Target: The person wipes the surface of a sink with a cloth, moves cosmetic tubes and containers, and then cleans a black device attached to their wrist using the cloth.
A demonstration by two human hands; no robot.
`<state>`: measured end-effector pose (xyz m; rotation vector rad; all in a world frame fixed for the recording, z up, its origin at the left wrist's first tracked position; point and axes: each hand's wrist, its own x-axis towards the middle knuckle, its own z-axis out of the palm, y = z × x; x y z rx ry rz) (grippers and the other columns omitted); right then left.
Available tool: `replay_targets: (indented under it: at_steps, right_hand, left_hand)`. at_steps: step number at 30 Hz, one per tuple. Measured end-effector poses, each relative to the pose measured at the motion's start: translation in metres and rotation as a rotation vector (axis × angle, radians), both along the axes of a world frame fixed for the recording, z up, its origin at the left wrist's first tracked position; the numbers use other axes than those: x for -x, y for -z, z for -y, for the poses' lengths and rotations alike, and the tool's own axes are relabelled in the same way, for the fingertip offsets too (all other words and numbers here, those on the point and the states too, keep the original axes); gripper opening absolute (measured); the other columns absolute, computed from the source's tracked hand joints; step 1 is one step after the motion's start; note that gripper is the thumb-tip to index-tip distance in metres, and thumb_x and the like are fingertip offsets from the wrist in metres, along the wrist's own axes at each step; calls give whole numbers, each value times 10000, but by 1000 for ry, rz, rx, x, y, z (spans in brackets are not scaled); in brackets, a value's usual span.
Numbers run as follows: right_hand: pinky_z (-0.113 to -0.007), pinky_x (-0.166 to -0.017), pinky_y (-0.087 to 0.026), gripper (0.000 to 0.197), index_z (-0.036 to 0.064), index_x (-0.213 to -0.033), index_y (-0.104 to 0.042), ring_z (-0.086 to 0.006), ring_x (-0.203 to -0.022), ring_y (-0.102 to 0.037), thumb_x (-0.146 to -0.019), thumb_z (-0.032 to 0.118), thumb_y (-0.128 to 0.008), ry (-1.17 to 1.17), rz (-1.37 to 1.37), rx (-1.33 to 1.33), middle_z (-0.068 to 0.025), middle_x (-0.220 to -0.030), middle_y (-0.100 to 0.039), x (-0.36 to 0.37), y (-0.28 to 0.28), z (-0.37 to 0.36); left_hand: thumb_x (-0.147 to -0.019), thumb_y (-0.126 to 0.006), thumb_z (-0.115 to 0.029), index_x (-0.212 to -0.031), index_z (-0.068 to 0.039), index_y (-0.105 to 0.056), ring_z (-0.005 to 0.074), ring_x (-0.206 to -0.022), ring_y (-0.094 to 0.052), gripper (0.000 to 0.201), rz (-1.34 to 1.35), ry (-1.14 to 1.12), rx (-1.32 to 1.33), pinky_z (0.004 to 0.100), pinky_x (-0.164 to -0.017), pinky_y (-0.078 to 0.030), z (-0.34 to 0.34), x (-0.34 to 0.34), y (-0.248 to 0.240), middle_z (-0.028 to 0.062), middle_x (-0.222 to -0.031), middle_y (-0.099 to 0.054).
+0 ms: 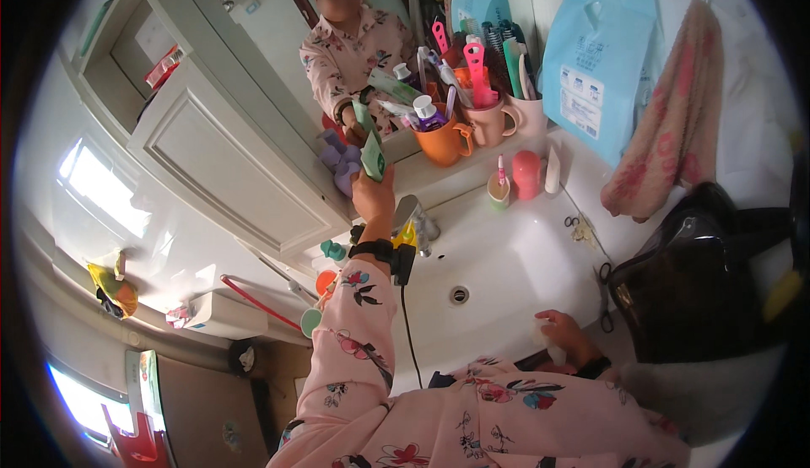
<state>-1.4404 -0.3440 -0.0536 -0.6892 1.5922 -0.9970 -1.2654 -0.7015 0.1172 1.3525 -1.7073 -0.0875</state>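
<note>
Left hand (374,194) pinches a green packet (373,158); right hand (572,339) loosely holds something white (553,351), indistinct.

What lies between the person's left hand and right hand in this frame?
The head view shows the white sink basin there, with its round drain; the faucet stands near the left hand.

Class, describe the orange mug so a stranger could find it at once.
Find the white washbasin, then the ledge behind it, below the mirror. The orange mug stands there leftmost of three, and its vivid colour sets it apart from the two paler mugs.
</note>
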Motion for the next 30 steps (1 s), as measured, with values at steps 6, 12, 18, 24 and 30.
replay_targets:
  at_steps: [6, 12, 18, 24, 30]
  right_hand:
    - [-274, -703, -455, 355, 20, -1089, -530, -159, -788, -552, -737, 63, -515, -61, -86, 82, -111, -914, -593, 3, 17, 1]
    - [-278, -704, -453, 357, 25, -1087, -531, -163, -787, -552, -733, 65, -518, -80, -131, 65, -108, -916, -596, 8, 24, -2]
    - [-277, -708, -455, 349, 20, -1074, -534, -166, -796, -556, -728, 61, -525, -66, -163, 138, -113, -913, -596, 10, 37, -7]
    - [-297, -686, -454, 413, 38, -1116, -514, -206, -781, -571, -710, 109, -550, 45, -180, 189, -152, -917, -590, 14, 43, -7]
    - [-291, -703, -449, 436, 37, -1131, -497, -187, -814, -546, -705, 83, -576, 43, -110, 193, -127, -956, -562, 15, 24, -3]
  left_hand:
    - [-696, -676, -245, -1146, -75, -437, 374, -908, -532, 537, -66, -40, -118, 428, -746, -441, 8, 5, 3, 180, -1019, -524]
    - [-716, -632, -141, -1234, -86, -336, 379, -959, -509, 599, -167, -84, 7, 416, -784, -436, -2, 9, 5, 186, -1117, -464]
    - [-709, -616, -102, -1224, -110, -349, 361, -968, -500, 580, -167, -82, 41, 408, -775, -437, -3, -4, 3, 168, -1135, -426]
    - [-738, -600, -125, -1091, -110, -487, 272, -699, -539, 370, -231, 116, 160, 365, -595, -423, -18, 14, 14, 138, -866, -537]
    - [-769, -574, -208, -886, -51, -552, 229, -507, -543, 198, -153, 599, -186, 337, -510, -421, -47, 97, 11, 101, -560, -554]
